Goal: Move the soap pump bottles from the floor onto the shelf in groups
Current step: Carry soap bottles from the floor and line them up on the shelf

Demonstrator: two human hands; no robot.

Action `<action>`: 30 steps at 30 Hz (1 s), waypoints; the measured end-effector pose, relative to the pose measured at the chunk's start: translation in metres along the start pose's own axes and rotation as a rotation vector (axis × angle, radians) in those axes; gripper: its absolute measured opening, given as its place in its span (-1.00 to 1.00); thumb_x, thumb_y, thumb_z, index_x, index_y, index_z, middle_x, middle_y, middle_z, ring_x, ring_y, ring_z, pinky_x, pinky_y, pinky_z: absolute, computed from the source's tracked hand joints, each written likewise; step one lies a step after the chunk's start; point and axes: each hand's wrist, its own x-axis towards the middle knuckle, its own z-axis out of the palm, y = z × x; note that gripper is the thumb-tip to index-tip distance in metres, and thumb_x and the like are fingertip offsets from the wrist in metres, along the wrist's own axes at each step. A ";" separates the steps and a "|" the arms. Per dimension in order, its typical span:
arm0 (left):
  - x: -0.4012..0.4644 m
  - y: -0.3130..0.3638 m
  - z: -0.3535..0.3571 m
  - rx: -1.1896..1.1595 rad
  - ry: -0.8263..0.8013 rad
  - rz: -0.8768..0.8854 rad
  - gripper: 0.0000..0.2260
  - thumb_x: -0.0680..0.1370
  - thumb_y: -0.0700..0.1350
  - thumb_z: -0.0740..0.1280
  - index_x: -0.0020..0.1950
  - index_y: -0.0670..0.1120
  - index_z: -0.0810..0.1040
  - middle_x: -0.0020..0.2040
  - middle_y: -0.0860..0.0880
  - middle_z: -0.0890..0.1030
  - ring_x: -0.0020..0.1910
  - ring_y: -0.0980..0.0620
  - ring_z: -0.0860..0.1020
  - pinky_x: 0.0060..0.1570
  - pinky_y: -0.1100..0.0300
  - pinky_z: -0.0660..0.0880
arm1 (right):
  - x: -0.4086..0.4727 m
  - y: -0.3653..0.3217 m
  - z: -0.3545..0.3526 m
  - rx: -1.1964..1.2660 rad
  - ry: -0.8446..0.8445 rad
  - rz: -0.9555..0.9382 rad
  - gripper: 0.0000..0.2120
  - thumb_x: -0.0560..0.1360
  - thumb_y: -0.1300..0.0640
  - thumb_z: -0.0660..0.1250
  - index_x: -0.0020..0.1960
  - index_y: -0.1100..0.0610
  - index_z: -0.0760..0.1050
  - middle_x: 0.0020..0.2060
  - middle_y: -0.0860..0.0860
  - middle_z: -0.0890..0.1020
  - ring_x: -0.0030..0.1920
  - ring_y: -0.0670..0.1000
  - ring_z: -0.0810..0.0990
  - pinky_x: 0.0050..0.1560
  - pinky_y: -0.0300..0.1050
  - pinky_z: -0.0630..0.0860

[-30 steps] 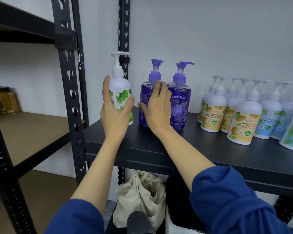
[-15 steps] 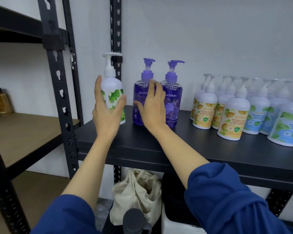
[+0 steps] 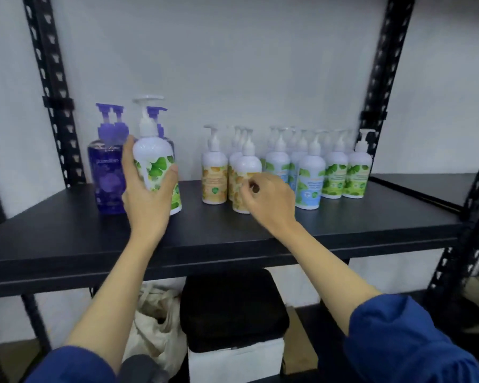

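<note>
The black shelf (image 3: 343,225) is the landmark here, a wide dark board carried by perforated black uprights (image 3: 53,87) against a pale wall. Both forearms reach up and forward over its front edge, blue sleeves (image 3: 398,344) pushed back near the elbows. The left hand (image 3: 147,197) stands upright over the left part of the shelf, thumb on one side and fingers wrapped round the other side of a white green-leaf pump bottle (image 3: 156,164), gripping its body; whether the bottle's base touches the shelf cannot be told, since the hand hides it. The right hand (image 3: 266,200) hovers over the middle of the shelf with knuckles up and fingers curled inward, just in front of a white orange-label bottle (image 3: 245,172); whether the fingertips touch or pinch it cannot be told through the blur. Behind the left hand, toward the shelf's left rear, stand purple pump bottles (image 3: 108,172) filled with violet liquid. Right of centre stands a tight cluster of white bottles: orange labels first, then blue-label bottles (image 3: 310,178), then green-label bottles (image 3: 357,172) nearest the right upright. Below the shelf sit a black-lidded white box (image 3: 233,327) and, just left of it, a cream cloth bag (image 3: 155,327).
</note>
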 end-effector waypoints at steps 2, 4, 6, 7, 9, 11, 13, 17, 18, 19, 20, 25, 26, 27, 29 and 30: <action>-0.014 0.011 0.033 -0.080 -0.016 0.019 -0.36 0.52 -0.07 0.38 0.49 0.15 0.12 0.33 0.24 0.36 0.18 0.32 0.45 0.09 0.49 0.37 | 0.001 0.042 -0.025 -0.055 -0.064 0.135 -0.72 0.46 0.07 0.22 -0.36 0.18 0.48 -0.40 0.08 0.54 -0.34 0.14 0.51 -0.38 -0.17 0.24; -0.027 0.022 0.066 -0.152 -0.038 0.024 -0.38 0.51 -0.05 0.39 0.44 0.23 0.13 0.24 0.40 0.35 0.11 0.47 0.44 0.18 0.34 0.40 | 0.004 0.088 -0.045 -0.163 -0.204 0.281 -0.76 0.49 0.09 0.23 -0.30 0.18 0.45 -0.32 0.08 0.51 -0.24 0.15 0.53 -0.34 -0.12 0.27; -0.039 0.034 0.097 -0.220 -0.062 -0.004 -0.38 0.48 0.00 0.41 0.38 0.33 0.12 0.27 0.38 0.38 0.18 0.35 0.47 0.26 0.13 0.43 | 0.008 0.132 -0.061 -0.309 -0.406 0.405 -0.80 0.51 0.08 0.23 -0.20 0.19 0.45 -0.18 0.13 0.57 -0.10 0.18 0.56 -0.25 -0.10 0.35; -0.045 0.039 0.113 -0.246 -0.073 -0.006 -0.38 0.47 0.02 0.41 0.37 0.35 0.12 0.35 0.26 0.39 0.25 0.23 0.46 0.29 0.06 0.42 | 0.010 0.152 -0.068 -0.380 -0.514 0.458 -0.81 0.52 0.06 0.23 -0.11 0.19 0.46 -0.07 0.16 0.59 0.00 0.19 0.55 -0.15 -0.06 0.39; -0.057 0.046 0.144 -0.294 -0.109 0.012 -0.37 0.48 -0.03 0.41 0.41 0.26 0.13 0.43 0.11 0.34 0.36 0.12 0.39 0.33 0.13 0.38 | 0.014 0.186 -0.083 -0.446 -0.684 0.534 -0.68 0.55 -0.04 0.20 0.16 0.17 0.46 0.17 0.15 0.55 0.19 0.19 0.49 0.11 0.02 0.39; -0.068 0.054 0.173 -0.329 -0.144 0.032 -0.37 0.51 -0.11 0.41 0.44 0.14 0.13 0.41 0.21 0.31 0.36 0.25 0.34 0.30 0.36 0.33 | 0.020 0.215 -0.101 -0.373 -0.843 0.579 -0.49 0.56 -0.17 0.16 0.39 0.11 0.36 0.36 0.13 0.43 0.34 0.18 0.39 0.28 0.05 0.34; -0.078 0.061 0.201 -0.354 -0.193 0.035 -0.37 0.51 -0.12 0.40 0.43 0.15 0.11 0.31 0.43 0.27 0.28 0.44 0.33 0.22 0.49 0.29 | 0.022 0.237 -0.120 -0.267 -0.983 0.555 -0.44 0.55 -0.26 0.12 0.47 -0.03 0.28 0.46 0.05 0.31 0.44 0.13 0.26 0.41 0.04 0.22; -0.094 0.068 0.255 -0.382 -0.299 0.000 -0.36 0.52 -0.10 0.39 0.48 0.11 0.11 0.31 0.37 0.21 0.28 0.43 0.24 0.16 0.59 0.24 | 0.015 0.256 -0.137 -0.234 -1.074 0.428 -0.49 0.58 -0.25 0.02 0.49 -0.14 0.18 0.52 -0.06 0.15 0.52 0.05 0.08 0.49 0.03 0.02; -0.097 0.069 0.268 -0.376 -0.320 -0.016 -0.35 0.52 -0.11 0.39 0.49 0.08 0.11 0.30 0.35 0.20 0.24 0.48 0.22 0.10 0.63 0.22 | 0.013 0.256 -0.137 -0.232 -1.071 0.409 -0.50 0.60 -0.23 0.00 0.50 -0.14 0.15 0.53 -0.07 0.13 0.53 0.05 0.05 0.49 0.03 0.00; -0.100 0.070 0.280 -0.365 -0.338 -0.041 -0.34 0.51 -0.11 0.40 0.50 0.07 0.10 0.29 0.35 0.20 0.21 0.49 0.22 0.07 0.64 0.23 | 0.012 0.256 -0.136 -0.234 -1.065 0.396 -0.51 0.61 -0.21 -0.02 0.51 -0.14 0.14 0.53 -0.07 0.11 0.53 0.04 0.02 0.48 0.03 0.00; -0.103 0.070 0.291 -0.356 -0.351 -0.073 -0.32 0.51 -0.09 0.40 0.51 0.07 0.09 0.28 0.33 0.22 0.21 0.46 0.25 0.08 0.59 0.25 | 0.011 0.256 -0.136 -0.239 -1.059 0.385 -0.51 0.61 -0.20 -0.03 0.51 -0.14 0.13 0.53 -0.08 0.10 0.53 0.04 0.02 0.47 0.04 0.01; -0.106 0.051 0.333 -0.204 -0.432 -0.238 -0.28 0.39 0.11 0.45 0.45 0.00 0.21 0.32 0.03 0.45 0.28 0.01 0.45 0.29 0.01 0.40 | 0.008 0.257 -0.137 -0.259 -1.019 0.361 -0.52 0.60 -0.22 -0.04 0.50 -0.16 0.14 0.53 -0.12 0.11 0.53 0.01 0.04 0.45 0.07 0.06; -0.105 0.046 0.337 -0.167 -0.449 -0.257 -0.24 0.32 0.21 0.43 0.42 0.02 0.23 0.29 0.03 0.48 0.27 -0.02 0.46 0.26 -0.07 0.42 | 0.008 0.257 -0.137 -0.259 -1.014 0.360 -0.52 0.60 -0.23 -0.03 0.50 -0.17 0.14 0.52 -0.13 0.11 0.53 0.00 0.04 0.44 0.08 0.07; -0.104 0.042 0.341 -0.139 -0.463 -0.276 -0.18 0.24 0.29 0.40 0.41 0.04 0.23 0.28 0.03 0.49 0.27 -0.04 0.46 0.23 -0.11 0.43 | 0.007 0.257 -0.137 -0.260 -1.012 0.358 -0.52 0.60 -0.23 -0.03 0.49 -0.17 0.15 0.52 -0.13 0.12 0.53 0.00 0.05 0.44 0.09 0.08; -0.104 0.034 0.347 -0.111 -0.488 -0.301 -0.12 0.16 0.35 0.37 0.40 0.09 0.21 0.28 0.04 0.49 0.29 -0.06 0.45 0.22 -0.14 0.43 | 0.007 0.258 -0.137 -0.261 -1.008 0.358 -0.52 0.59 -0.24 -0.04 0.49 -0.18 0.15 0.52 -0.14 0.12 0.53 -0.01 0.05 0.43 0.10 0.10; -0.103 0.032 0.348 -0.106 -0.504 -0.316 -0.12 0.16 0.34 0.38 0.41 0.09 0.20 0.29 0.04 0.49 0.29 -0.06 0.45 0.22 -0.14 0.43 | 0.007 0.258 -0.137 -0.258 -1.005 0.362 -0.52 0.59 -0.25 -0.03 0.49 -0.19 0.15 0.52 -0.15 0.12 0.53 -0.02 0.04 0.42 0.10 0.10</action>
